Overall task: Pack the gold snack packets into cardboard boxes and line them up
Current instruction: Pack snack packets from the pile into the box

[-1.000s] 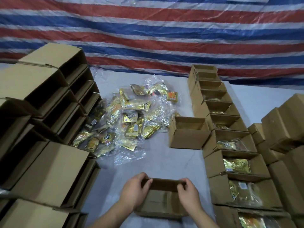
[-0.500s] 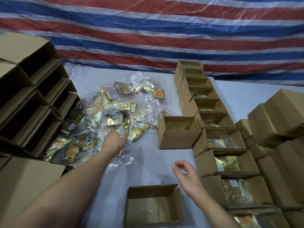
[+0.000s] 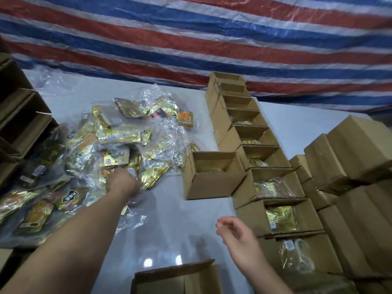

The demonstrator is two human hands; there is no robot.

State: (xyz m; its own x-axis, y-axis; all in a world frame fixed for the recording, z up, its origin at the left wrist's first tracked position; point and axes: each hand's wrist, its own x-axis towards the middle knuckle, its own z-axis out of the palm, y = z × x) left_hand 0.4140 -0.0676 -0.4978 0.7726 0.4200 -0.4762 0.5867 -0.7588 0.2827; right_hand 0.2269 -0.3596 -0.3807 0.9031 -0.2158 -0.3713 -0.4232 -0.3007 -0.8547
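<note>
Gold snack packets, crinkled, clear-wrapped

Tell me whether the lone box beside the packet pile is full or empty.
Nearly empty, it seems: the box stands upright, top open, bare inner walls showing; only a gold glint at its bottom, perhaps one packet.

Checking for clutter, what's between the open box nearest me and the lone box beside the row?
Only bare grey table shows between the near box and the lone box; the right hand hovers beside it, head view.
</note>
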